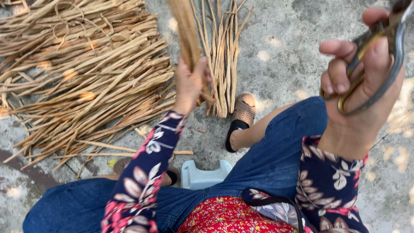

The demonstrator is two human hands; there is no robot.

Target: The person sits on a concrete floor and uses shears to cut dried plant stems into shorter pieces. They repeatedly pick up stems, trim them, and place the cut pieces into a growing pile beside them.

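Observation:
My left hand point(189, 84) is raised over the ground and grips a bunch of dry tan stalks point(185, 30) that runs up out of the top of the view. My right hand point(362, 82) is lifted at the right, close to the camera, with its fingers through the handles of a pair of metal scissors point(379, 56); the blades are cut off by the frame edge. Both arms wear dark floral sleeves. A small laid-out bundle of stalks point(224, 56) lies on the concrete just right of my left hand.
A large heap of dry stalks point(82, 73) covers the ground at the left. My legs in blue jeans spread below, one foot in a brown perforated slipper point(242, 114). A pale plastic stool edge point(205, 174) shows between my knees. Grey concrete point(289, 51) lies beyond.

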